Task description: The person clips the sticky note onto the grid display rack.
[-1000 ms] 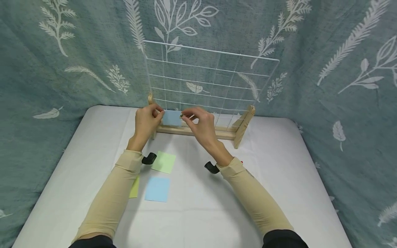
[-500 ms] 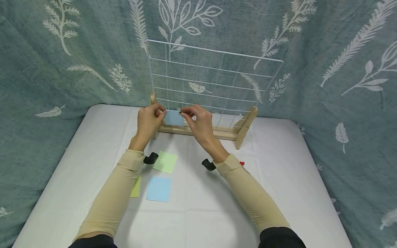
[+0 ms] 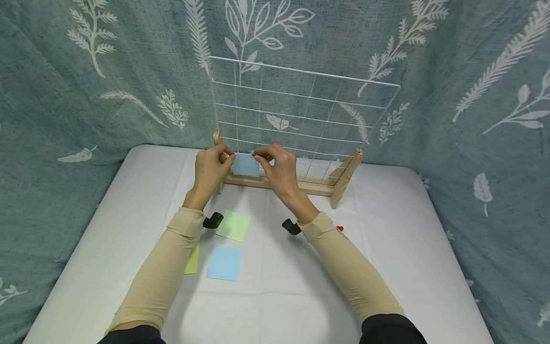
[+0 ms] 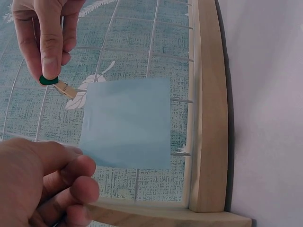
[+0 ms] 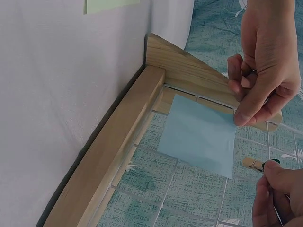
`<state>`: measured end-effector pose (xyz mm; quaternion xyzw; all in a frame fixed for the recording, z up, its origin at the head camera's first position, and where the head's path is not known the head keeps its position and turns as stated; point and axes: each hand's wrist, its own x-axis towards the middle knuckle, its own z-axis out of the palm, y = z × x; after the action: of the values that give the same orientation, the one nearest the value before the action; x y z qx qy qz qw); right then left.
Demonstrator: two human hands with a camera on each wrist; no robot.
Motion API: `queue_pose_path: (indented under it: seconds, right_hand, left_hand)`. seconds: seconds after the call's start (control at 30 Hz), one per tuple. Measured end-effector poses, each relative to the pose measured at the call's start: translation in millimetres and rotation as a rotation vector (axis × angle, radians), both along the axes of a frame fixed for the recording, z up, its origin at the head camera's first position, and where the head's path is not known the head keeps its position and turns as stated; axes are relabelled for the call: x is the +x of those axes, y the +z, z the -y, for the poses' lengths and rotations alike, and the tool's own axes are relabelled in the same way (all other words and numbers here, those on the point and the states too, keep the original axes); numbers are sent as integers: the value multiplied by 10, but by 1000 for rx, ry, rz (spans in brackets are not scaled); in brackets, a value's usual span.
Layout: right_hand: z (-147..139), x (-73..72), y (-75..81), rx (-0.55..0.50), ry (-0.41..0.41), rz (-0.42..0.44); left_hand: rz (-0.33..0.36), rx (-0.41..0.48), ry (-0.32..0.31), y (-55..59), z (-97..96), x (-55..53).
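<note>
I am at a table (image 3: 408, 248) spread with white cloth, and a teal leaf-print curtain (image 3: 150, 57) hangs behind and to both sides. With small black devices (image 3: 213, 220) at my wrists, it looks like a staged recording corner; what building, I cannot tell.

from above, the head view is looking forward and down across the table (image 3: 386, 215), while both wrist views are closely facing the same blue note (image 4: 128, 125) from opposite sides.
</note>
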<state>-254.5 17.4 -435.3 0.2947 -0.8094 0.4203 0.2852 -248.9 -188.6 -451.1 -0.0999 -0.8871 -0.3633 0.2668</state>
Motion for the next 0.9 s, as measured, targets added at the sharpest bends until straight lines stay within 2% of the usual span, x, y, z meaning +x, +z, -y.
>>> queue_pose_path:
  seconds: [0.43,0.9]
  right_hand:
    - [30,-32,6,9,-10,-17]
    - [89,-57,-19,53,-82,-67]
  left_hand:
    - [-11,2,-2,8,-3,0]
    - [-9,6,4,1,-2,-8]
